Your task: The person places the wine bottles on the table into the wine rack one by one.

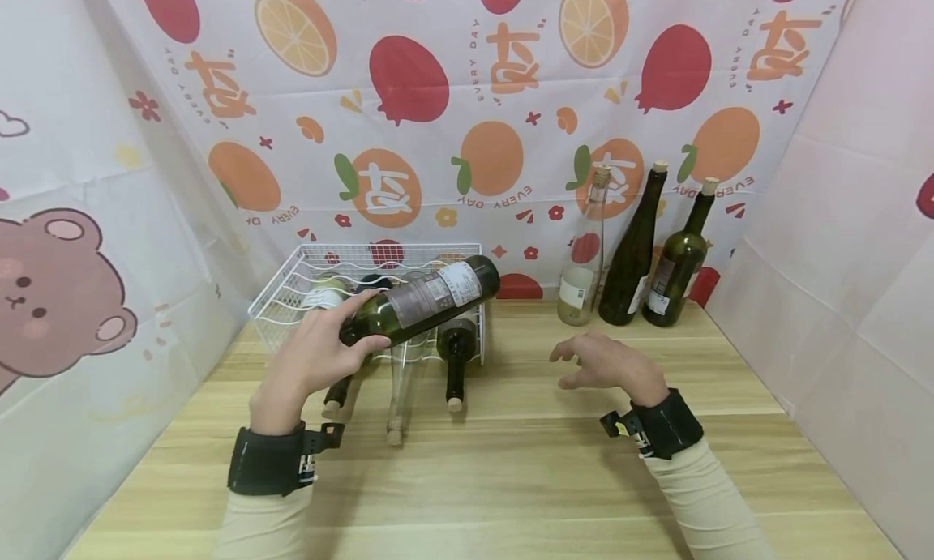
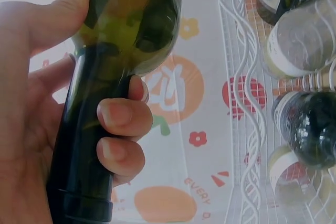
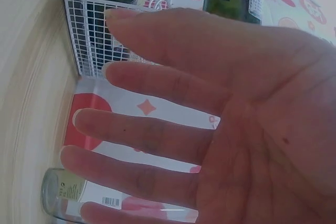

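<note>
My left hand [image 1: 314, 351] grips a dark green wine bottle [image 1: 426, 301] by its neck and shoulder, tilted above the rack with its base up to the right. In the left wrist view, the fingers [image 2: 123, 116] wrap round the neck of the bottle [image 2: 89, 114]. Below it, a white wire rack [image 1: 273, 309] holds several bottles lying down, among them a clear bottle [image 1: 400, 390] and a green bottle [image 1: 456, 365], corks toward me. Over the table to the right, my right hand [image 1: 606, 361] holds nothing; its fingers [image 3: 147, 129] are spread and nearly straight.
At the back right stand three corked bottles: a clear bottle [image 1: 576, 292], a tall dark bottle [image 1: 631, 260] and a green bottle [image 1: 682, 260]. A fruit-print cloth [image 1: 452, 82] hangs behind the wooden table [image 1: 503, 479]. White side curtains [image 1: 824, 244] border it.
</note>
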Demonstrator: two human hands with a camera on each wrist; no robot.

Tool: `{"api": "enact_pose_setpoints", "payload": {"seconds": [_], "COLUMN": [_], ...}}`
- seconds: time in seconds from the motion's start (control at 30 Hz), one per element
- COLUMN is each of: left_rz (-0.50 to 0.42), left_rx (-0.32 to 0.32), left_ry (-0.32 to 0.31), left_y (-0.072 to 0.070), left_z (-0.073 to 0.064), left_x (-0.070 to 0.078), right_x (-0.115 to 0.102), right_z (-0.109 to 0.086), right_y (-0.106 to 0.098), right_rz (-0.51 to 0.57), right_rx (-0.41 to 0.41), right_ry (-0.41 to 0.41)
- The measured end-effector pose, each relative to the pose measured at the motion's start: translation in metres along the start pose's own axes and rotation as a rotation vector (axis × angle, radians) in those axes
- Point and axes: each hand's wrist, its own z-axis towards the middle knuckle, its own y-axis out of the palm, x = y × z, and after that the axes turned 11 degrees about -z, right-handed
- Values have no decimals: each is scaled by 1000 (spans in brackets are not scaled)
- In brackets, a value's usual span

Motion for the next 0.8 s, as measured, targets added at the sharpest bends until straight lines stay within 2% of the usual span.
{"api": "enact_pose_setpoints", "payload": {"seconds": [0.5,0.67,0.8], "left_rz": [53,57,68], "left_rx": [125,137,135], "left_ry": [-65,-49,-89], "left_y": [-13,-18,-25], "left_z": [-6,-7,-7], "left_x": [-10,-19,-24], "right_x": [0,0,0], "right_z": [0,0,0], "right_y": [2,1,2], "right_rz": [30,42,42], "right_rx": [-25,-37,-43], "right_ry": [39,48,56]}}
